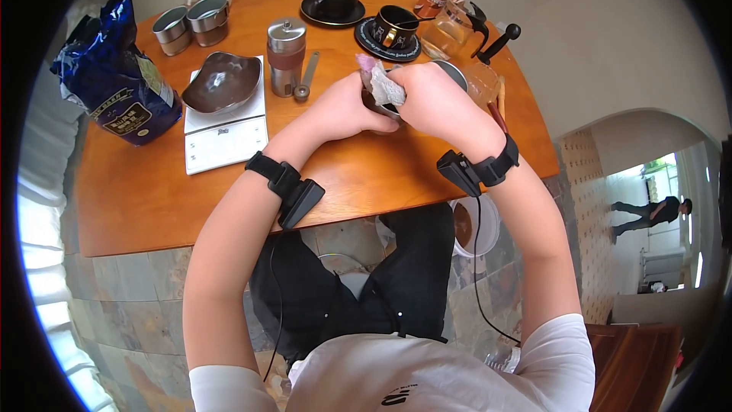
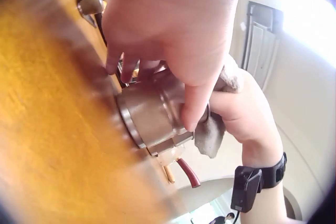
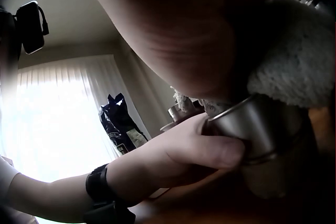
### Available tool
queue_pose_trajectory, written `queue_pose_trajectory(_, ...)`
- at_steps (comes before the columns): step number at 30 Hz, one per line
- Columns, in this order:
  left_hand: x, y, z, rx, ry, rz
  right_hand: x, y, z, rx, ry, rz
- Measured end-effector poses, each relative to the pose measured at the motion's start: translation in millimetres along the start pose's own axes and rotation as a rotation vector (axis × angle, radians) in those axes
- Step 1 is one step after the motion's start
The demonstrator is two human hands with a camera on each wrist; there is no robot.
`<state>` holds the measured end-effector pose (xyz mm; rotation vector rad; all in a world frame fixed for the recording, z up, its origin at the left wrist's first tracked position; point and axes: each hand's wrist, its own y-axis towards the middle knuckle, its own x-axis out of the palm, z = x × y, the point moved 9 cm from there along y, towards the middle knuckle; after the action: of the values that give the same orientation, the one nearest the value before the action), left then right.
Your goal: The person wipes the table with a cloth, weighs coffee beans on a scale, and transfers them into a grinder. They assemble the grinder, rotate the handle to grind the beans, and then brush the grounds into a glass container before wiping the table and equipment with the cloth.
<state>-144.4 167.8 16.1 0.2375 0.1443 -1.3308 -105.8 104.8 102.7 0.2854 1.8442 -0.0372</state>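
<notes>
My left hand (image 1: 347, 112) grips a metal cup (image 2: 149, 111) with a brown body, its thumb along the side near the rim. In the left wrist view the cup is tilted in that view, close over the tabletop. A fluffy grey cloth (image 1: 387, 88) with a pinkish corner is bunched in my right hand (image 1: 436, 98), which holds it at the cup's mouth. The right wrist view shows the cup's shiny rim (image 3: 239, 109) right under the cloth and right hand. The cup's inside is mostly hidden by the hand and cloth.
Left on the wooden table (image 1: 328, 183) stand a blue bag (image 1: 126, 99), a white scale (image 1: 225, 145) bearing a brown dish (image 1: 223, 82), and two metal cups (image 1: 207, 21). A hand grinder (image 1: 287, 57) and scoop (image 1: 305, 80) are nearby. Black cups (image 1: 396, 29) and a glass pot (image 1: 446, 34) stand behind.
</notes>
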Motion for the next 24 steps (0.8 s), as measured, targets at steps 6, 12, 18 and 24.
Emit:
queue_pose_trajectory(6,-17,-14,4,0.059,-0.288,0.197,15,0,54,0.233,1.222,-0.204)
queue_pose_trajectory(12,5,-15,-6,-0.103,-0.777,0.038,2,-45,6,0.217,0.929,-0.173)
queue_pose_trajectory(18,21,-33,20,0.011,-0.614,-0.330,22,-73,-64,-0.391,0.358,-0.157)
queue_pose_trajectory(24,18,-33,39,0.169,-0.436,-0.079,15,-68,2,0.167,1.079,0.073)
